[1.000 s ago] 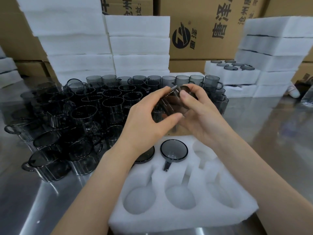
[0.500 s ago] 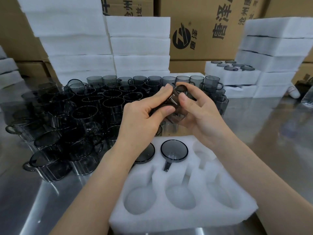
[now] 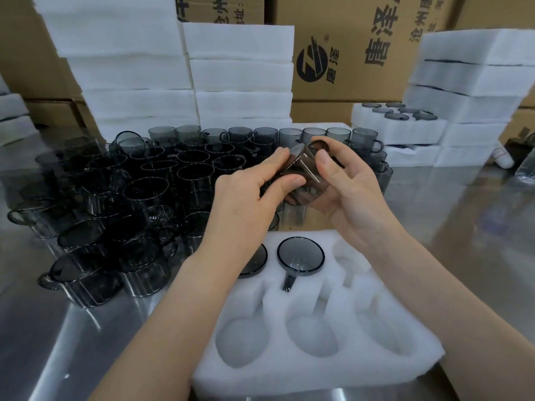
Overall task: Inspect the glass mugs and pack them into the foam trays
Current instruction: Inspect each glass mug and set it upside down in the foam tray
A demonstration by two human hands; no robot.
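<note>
Both hands hold one smoky grey glass mug (image 3: 307, 180) tilted on its side above the far edge of the white foam tray (image 3: 324, 369). My left hand (image 3: 246, 204) grips its base end with thumb and fingers. My right hand (image 3: 347, 192) cups its rim end, thumb on the wall. In the tray's far row sit two mugs: one (image 3: 300, 256) in the middle pocket with its handle toward me, one (image 3: 254, 260) partly hidden by my left forearm. The near three pockets and the far right one hold nothing.
A dense crowd of loose grey mugs (image 3: 150, 198) fills the steel table (image 3: 58, 342) to the left and behind my hands. Stacks of foam trays (image 3: 240, 79) and cardboard boxes (image 3: 347, 53) line the back. A packed tray (image 3: 399, 123) sits at the right.
The mug has been turned in my hands; it now lies more on its side, and my left thumb has shifted along its wall. The tray and its mugs have not moved.
</note>
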